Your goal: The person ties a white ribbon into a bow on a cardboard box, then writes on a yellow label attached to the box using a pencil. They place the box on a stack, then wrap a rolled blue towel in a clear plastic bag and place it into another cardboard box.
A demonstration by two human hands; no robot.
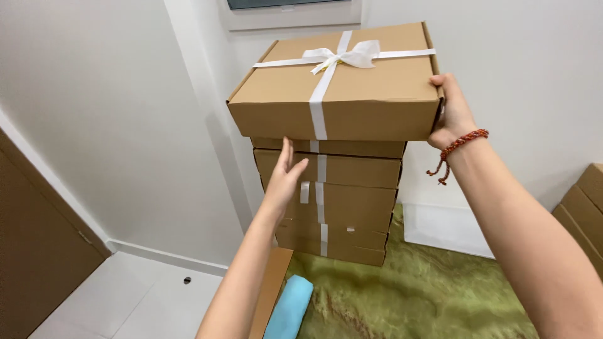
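Box (336,81) with white bow going onto the stack (330,204).
Right hand (449,113) grips its side; left hand (286,172), fingers spread, steadies below; next, square it up.

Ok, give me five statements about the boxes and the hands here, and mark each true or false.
1. The top box has a white ribbon bow. True.
2. The right hand holds the top box's right edge. True.
3. The left hand grips the bow. False: it is open against the front of the stacked boxes below.
4. The right wrist wears a blue watch. False: a red beaded bracelet.
5. The stack stands on a green surface. True.
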